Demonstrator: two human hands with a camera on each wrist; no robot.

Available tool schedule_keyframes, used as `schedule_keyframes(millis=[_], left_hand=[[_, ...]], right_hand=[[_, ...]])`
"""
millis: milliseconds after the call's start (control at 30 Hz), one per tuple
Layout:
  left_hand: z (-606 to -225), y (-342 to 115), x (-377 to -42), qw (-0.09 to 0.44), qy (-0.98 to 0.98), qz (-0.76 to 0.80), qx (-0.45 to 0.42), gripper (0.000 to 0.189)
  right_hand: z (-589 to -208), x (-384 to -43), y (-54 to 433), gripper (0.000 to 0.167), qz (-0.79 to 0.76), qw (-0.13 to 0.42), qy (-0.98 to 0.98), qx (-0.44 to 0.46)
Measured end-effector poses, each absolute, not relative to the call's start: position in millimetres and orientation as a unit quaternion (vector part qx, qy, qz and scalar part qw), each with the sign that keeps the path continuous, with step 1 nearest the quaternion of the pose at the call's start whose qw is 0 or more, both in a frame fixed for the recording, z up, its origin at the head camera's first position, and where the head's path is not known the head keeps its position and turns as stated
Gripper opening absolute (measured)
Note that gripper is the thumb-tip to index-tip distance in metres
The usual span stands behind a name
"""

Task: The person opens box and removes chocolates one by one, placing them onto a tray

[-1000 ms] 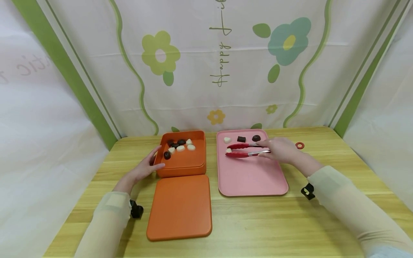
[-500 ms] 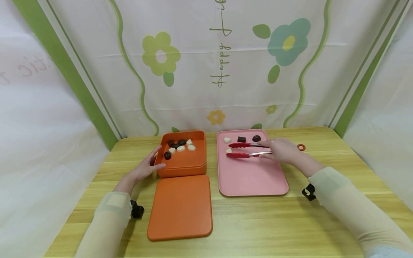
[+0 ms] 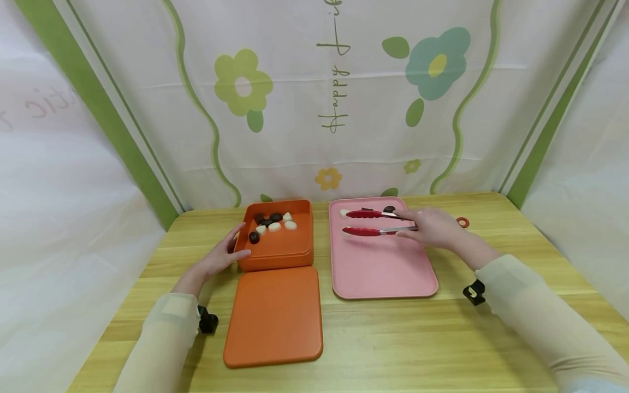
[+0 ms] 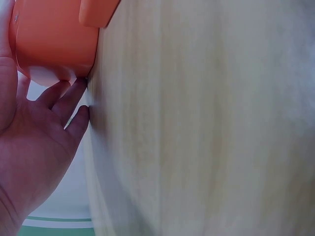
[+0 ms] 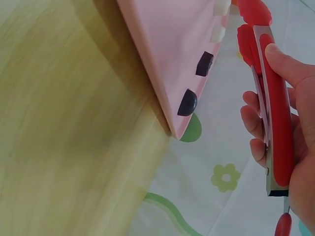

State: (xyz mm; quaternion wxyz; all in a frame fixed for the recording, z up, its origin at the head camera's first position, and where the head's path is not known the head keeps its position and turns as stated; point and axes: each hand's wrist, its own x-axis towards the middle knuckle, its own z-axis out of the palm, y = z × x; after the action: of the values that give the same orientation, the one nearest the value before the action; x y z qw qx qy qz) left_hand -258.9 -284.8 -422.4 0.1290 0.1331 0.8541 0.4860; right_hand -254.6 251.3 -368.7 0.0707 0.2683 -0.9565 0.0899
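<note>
My right hand [image 3: 434, 226] grips a pair of red tongs [image 3: 363, 231] with metal arms. Their two red heads stand parted above the pink tray [image 3: 383, 270], with nothing seen pinched between them. In the right wrist view, a white piece [image 5: 217, 33], another beside it, a dark block [image 5: 204, 64] and a dark round piece [image 5: 187, 103], all chocolate-like, line the tray's far side. My left hand [image 3: 218, 257] rests against the orange box [image 3: 290, 245], fingers spread along its left wall and thumb at the near corner. Inside lie several dark and white pieces [image 3: 274, 226].
The orange lid [image 3: 273, 316] lies flat on the wooden table [image 3: 383, 344], just in front of the box. A patterned white curtain [image 3: 295, 125] rises behind the table, with pale sheets at both sides.
The tongs have lifted a little off the tray and moved away from me, so they now overlap the far pieces; the white piece between their heads is hidden. The left hand stays put.
</note>
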Motion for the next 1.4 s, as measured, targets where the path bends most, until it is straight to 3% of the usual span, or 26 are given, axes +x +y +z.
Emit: schedule_keyframes(millis=[467, 1067, 1400], left_hand=[[-422, -285, -260, 0.131, 0.854, 0.485, 0.135, 0.082], [-422, -285, -261, 0.134, 0.857, 0.479, 0.137, 0.082], [-422, -285, -261, 0.135, 0.856, 0.482, 0.132, 0.082]], right_hand=[[-350, -253, 237, 0.055, 0.094, 0.124, -0.934, 0.321], [-321, -262, 195, 0.055, 0.079, 0.138, -0.921, 0.356], [-314, -271, 169, 0.057, 0.084, 0.113, -0.921, 0.363]])
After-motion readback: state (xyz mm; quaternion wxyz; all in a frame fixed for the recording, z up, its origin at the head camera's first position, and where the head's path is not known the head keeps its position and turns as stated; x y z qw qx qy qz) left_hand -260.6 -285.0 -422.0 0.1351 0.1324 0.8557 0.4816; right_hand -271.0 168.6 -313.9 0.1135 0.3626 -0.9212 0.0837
